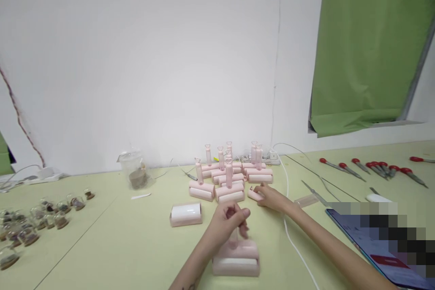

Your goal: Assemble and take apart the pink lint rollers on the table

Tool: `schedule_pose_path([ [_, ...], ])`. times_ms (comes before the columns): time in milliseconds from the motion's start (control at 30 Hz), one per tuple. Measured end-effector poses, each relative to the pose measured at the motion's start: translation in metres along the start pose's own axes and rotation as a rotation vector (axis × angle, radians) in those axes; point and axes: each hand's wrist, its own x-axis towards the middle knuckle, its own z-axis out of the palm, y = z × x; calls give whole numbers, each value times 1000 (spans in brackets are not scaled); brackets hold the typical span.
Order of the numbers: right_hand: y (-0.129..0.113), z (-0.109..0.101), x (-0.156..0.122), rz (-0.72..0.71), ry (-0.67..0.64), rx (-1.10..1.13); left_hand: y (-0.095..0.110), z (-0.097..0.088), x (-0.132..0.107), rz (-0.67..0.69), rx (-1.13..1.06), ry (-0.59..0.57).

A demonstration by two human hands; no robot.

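Low in the middle, a pink lint roller with a white roll lies close to me, its clear handle pointing up. My left hand is closed with curled fingers at the top of that handle, hiding most of it. Farther right, my right hand pinches a small pink piece lying on the table; its far part is covered by my fingers. Left of my left hand lies a pink-edged white roll without an upright handle. Behind both hands, several assembled pink lint rollers stand grouped, handles upright.
Several small glass domes stand at the left. A plastic cup sits by the wall. At right are red-handled tools, a pointed metal tool and a phone. A white cable crosses the table.
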Motion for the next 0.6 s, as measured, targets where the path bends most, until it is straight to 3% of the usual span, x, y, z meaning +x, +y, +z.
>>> schedule_pose_path([
  [200, 0, -16, 3, -91, -31, 221, -15, 4, 4, -13, -113, 84],
  [367, 2, -26, 3, -34, 34, 344, -12, 6, 3, -19, -124, 112],
  [600, 14, -19, 11, 139, 135, 153, -14, 8, 4, -18, -97, 137],
])
